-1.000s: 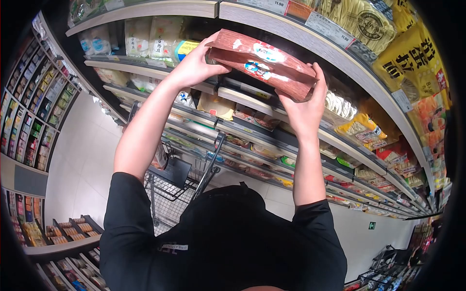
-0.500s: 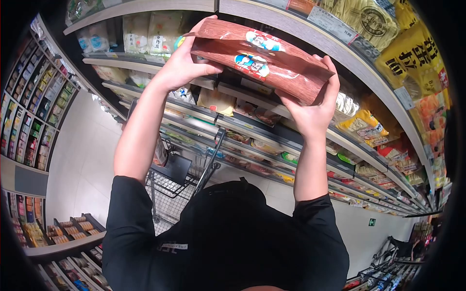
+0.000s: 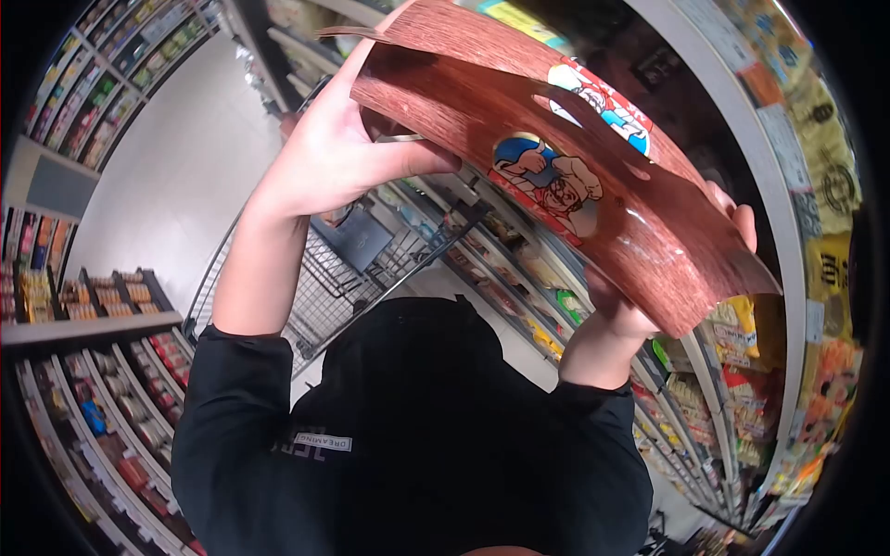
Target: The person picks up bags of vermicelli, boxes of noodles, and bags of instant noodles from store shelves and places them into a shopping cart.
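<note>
A long wood-brown package [image 3: 436, 107] with two cartoon-chef labels is held up close to the camera, slanting down to the right. My left hand [image 3: 338, 153] grips its left end, thumb along the lower edge and the other fingers hidden behind it. At the right end, my right hand [image 3: 630, 310] holds the package from below and behind, with a few fingertips showing past its upper right edge. Most of that hand is covered by the package.
A wire shopping cart [image 3: 320, 287] stands below, between my arms. Stocked shelves [image 3: 788, 167] run along the right side. More shelves [image 3: 120, 417] hold goods at the lower left, beside a pale floor [image 3: 167, 157].
The package is nearer the camera and tilts more steeply, its right end lower. Both hands still hold it. The view has turned, so the cart and shelves appear shifted.
</note>
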`<state>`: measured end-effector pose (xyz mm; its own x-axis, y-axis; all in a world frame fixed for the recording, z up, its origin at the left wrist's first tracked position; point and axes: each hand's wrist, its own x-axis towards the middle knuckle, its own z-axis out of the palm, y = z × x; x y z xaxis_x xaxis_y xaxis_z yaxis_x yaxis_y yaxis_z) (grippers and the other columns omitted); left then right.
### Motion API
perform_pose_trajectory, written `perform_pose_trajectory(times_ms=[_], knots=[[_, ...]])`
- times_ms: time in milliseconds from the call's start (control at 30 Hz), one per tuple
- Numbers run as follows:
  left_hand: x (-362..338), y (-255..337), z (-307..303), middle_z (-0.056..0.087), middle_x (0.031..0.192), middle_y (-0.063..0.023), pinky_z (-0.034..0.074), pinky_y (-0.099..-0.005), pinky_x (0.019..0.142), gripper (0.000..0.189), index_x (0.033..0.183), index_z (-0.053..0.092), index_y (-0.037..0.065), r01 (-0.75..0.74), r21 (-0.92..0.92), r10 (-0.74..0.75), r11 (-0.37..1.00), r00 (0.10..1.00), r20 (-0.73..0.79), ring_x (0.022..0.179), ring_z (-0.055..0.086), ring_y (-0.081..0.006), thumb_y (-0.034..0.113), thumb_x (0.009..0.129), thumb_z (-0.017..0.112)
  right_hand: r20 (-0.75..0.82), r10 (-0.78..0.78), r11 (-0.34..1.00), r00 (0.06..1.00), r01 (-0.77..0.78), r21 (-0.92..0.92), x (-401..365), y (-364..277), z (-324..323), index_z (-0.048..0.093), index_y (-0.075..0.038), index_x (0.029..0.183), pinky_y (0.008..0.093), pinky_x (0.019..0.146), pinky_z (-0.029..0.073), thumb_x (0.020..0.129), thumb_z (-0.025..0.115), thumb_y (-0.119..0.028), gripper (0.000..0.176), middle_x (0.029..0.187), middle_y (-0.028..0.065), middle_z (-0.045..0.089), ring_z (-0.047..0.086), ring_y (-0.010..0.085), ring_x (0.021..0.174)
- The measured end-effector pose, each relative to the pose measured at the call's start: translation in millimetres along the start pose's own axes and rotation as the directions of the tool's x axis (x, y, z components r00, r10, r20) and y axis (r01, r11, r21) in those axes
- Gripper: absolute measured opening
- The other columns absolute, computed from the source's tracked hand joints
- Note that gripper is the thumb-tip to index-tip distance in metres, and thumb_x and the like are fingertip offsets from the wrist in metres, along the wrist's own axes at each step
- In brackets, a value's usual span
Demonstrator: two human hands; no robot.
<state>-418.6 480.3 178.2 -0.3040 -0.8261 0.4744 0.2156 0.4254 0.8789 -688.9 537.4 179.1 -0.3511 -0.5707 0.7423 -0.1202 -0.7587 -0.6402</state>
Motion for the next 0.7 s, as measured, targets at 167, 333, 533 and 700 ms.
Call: perform_pose_trajectory(times_ms=[167,333,533,700], knots=[[-54,-21,-56,0.063,0.13,-0.0056,0.057,-0.0252,0.083,0.095,0.163,0.027,0.007,0.121,0.121,-0.114,0.985,0.991,-0.069,0.107,0.064,-0.0101,0.003,0.085,0.081,0.435,0.083,0.995,0.897,-0.051,-0.083,-39,34,42,0.027,-0.003,0.151,0.0458,0.108,0.05,0.081,0.085,-0.021,0.093,0.138,0.0197,0.052,0.059,0.0302,0.126],[-102,-57,-121,0.065,0.124,-0.0055,0.054,-0.0272,0.086,0.078,0.153,0.041,0.008,0.426,0.137,-0.39,0.894,0.892,-0.228,0.102,0.062,-0.0101,0.009,0.083,0.077,0.63,0.412,0.865,0.659,-0.5,-0.044,-96,91,84,0.026,0.003,0.147,0.0406,0.103,0.052,0.075,0.086,0.004,0.094,0.132,0.0179,0.056,0.062,0.0259,0.119],[-152,-98,-180,0.066,0.123,-0.0056,0.053,-0.0296,0.08,0.073,0.15,0.047,0.012,0.657,-0.014,-0.607,0.754,0.687,-0.4,0.105,0.063,-0.0136,0.005,0.08,0.066,0.657,0.431,0.802,0.619,-0.597,0.037,-169,139,140,0.028,0.003,0.141,0.0416,0.102,0.052,0.08,0.087,-0.01,0.085,0.132,0.0183,0.057,0.062,0.0241,0.12],[-148,-114,-200,0.065,0.128,-0.0025,0.051,-0.0333,0.082,0.065,0.148,0.053,0.017,0.729,0.028,-0.601,0.684,0.586,-0.543,0.108,0.062,-0.0142,0.014,0.084,0.064,0.647,0.48,0.752,0.593,-0.658,0.045,-201,166,173,0.024,0.002,0.142,0.0411,0.104,0.052,0.076,0.093,-0.021,0.098,0.134,0.0204,0.053,0.056,0.026,0.125]])
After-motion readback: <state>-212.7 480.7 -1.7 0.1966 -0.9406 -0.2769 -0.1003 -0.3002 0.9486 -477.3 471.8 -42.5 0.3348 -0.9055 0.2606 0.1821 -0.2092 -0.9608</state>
